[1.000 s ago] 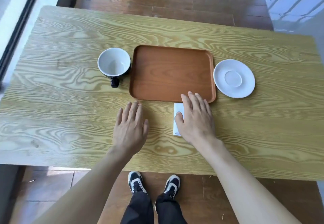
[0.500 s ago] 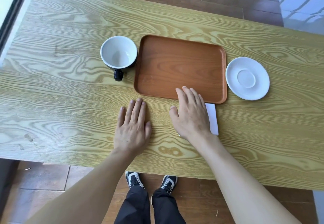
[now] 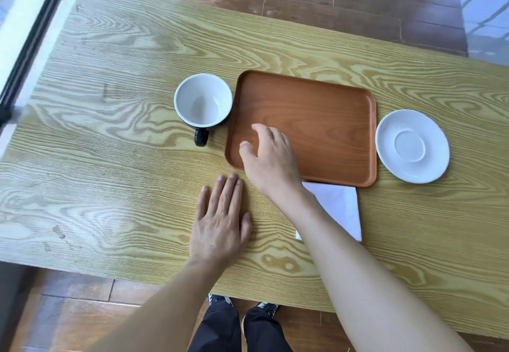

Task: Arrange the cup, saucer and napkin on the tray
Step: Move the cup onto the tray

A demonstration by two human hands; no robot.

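An empty brown wooden tray (image 3: 325, 120) lies in the middle of the table. A cup (image 3: 203, 100), black outside and white inside, stands just left of it, handle toward me. A white saucer (image 3: 412, 146) sits right of the tray. A folded white napkin (image 3: 340, 207) lies on the table below the tray's near right corner, partly under my right forearm. My right hand (image 3: 268, 158) hovers over the tray's near left corner, fingers spread and curled, holding nothing, pointing toward the cup. My left hand (image 3: 220, 220) rests flat on the table.
The light wooden table (image 3: 110, 158) runs wide to the left and right. Its near edge is just above my legs and shoes. A window frame borders the far left, and a dark wooden floor lies beyond the table.
My right hand lifted off the napkin and moved left and forward over the tray's near left corner. The napkin now lies uncovered. My left hand stayed flat.
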